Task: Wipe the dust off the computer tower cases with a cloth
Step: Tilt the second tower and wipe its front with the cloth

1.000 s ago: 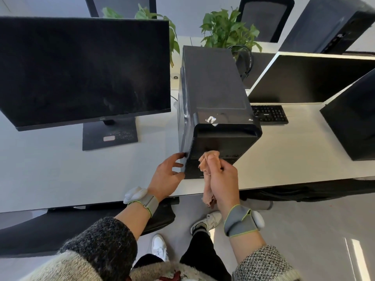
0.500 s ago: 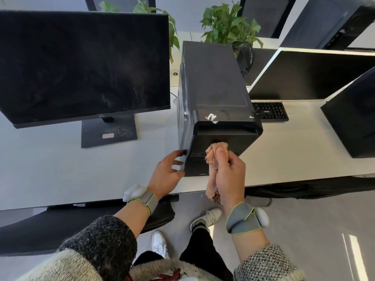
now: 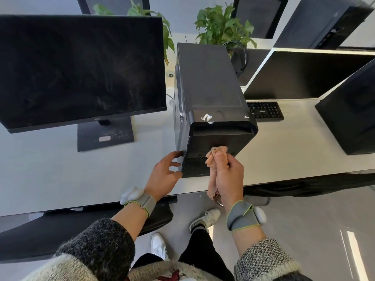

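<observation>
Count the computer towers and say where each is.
3. The middle tower stands mid-desk with the cloth at its front. The right tower sits at the desk's right edge. The far tower is in the top right corner. Others may be hidden.

Both arms reach forward and up toward the near face of the computer tower (image 3: 209, 84), forearms bare below knitted sleeves (image 3: 97, 238) pushed back toward the elbows. The left hand (image 3: 163, 176) sits at the tower's near left corner with its fingers loosely spread; the fingertips (image 3: 178, 154) touch the left edge and the thumb rests against the lower front corner. The right hand (image 3: 230, 175) is raised in front of the tower's near face, just right of the left hand. Its fingers curl round a bunched pink cloth (image 3: 216, 154), whose top meets that face while its tail hangs below the fist. Each wrist wears a grey band (image 3: 241, 217).
</observation>
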{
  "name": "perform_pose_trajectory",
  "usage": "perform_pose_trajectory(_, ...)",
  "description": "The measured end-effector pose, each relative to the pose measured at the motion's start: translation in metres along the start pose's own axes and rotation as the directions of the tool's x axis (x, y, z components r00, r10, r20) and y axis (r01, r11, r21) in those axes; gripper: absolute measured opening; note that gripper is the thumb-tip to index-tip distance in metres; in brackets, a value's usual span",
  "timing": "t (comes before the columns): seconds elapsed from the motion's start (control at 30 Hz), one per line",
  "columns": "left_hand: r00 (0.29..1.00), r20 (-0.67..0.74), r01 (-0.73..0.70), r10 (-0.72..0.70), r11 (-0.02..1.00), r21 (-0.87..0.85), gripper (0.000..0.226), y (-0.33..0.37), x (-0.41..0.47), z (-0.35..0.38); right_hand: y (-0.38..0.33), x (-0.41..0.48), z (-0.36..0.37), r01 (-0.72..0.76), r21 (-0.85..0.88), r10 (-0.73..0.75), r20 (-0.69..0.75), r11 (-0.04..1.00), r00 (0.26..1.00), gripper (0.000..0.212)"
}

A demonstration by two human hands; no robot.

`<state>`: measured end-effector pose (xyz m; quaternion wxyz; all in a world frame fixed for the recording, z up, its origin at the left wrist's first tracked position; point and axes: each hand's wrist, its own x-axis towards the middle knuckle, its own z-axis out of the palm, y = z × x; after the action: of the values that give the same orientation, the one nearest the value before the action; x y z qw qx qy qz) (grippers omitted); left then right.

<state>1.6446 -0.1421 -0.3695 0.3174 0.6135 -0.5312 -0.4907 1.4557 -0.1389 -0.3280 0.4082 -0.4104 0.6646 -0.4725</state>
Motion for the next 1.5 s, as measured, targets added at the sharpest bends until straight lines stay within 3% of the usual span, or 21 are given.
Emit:
perform_pose_trajectory(0.1, 1.0, 0.001, 0.0, 0.0, 1.0, 0.012, 0.064, 0.0, -0.001, 0.001, 0.003, 0.001, -0.003, -0.035, -0.054, 0.034, -0.02, 0.998, 0.999, 0.032)
perform_pose_trajectory(0.27, 1.0, -0.01, -0.01, 0.01, 1.0, 0.015, 0.064, 0.004, -0.001, 0.001, -0.012, 0.002, -0.011, 0.081, -0.042, -0.083, -0.052, 0.996, 0.995, 0.033)
perform_pose_trajectory(0.5, 1.0, -0.002, -0.012, 0.012, 0.999, 0.031, 0.063, 0.005, -0.003, 0.002, 0.008, 0.006, -0.011, -0.045, -0.151, 0.037, -0.055, 0.988, 0.998, 0.035)
perform_pose_trajectory(0.7, 1.0, -0.012, -0.009, 0.01, 0.999, 0.052, 0.062, 0.006, -0.003, 0.002, -0.01, 0.006, -0.017, 0.116, -0.099, -0.125, -0.09, 0.988, 0.988, 0.034)
perform_pose_trajectory(0.93, 1.0, -0.003, -0.008, 0.008, 0.998, 0.054, 0.061, 0.007, -0.003, 0.003, 0.017, 0.01, -0.022, -0.04, -0.128, 0.031, -0.07, 0.991, 0.997, 0.036)
perform_pose_trajectory(1.07, 1.0, -0.014, -0.011, 0.012, 0.999, 0.049, 0.06, 0.008, -0.003, 0.001, 0.001, 0.014, -0.03, 0.048, -0.08, -0.063, -0.199, 0.996, 0.978, 0.039)
perform_pose_trajectory(1.17, 1.0, -0.013, -0.012, 0.013, 0.999, 0.041, 0.059, 0.007, -0.002, 0.003, 0.004, 0.018, -0.031, 0.069, -0.091, -0.085, -0.186, 0.993, 0.979, 0.035)
perform_pose_trajectory(1.37, 0.999, -0.034, -0.008, 0.009, 0.999, 0.046, 0.058, 0.007, -0.001, 0.002, 0.024, 0.021, -0.034, -0.088, -0.108, 0.07, -0.157, 0.99, 0.985, 0.038)
perform_pose_trajectory(1.5, 1.0, -0.029, 0.002, -0.001, 0.999, 0.038, 0.057, 0.007, -0.003, 0.004, 0.008, 0.016, -0.039, 0.032, -0.07, -0.045, -0.183, 0.997, 0.982, 0.041)
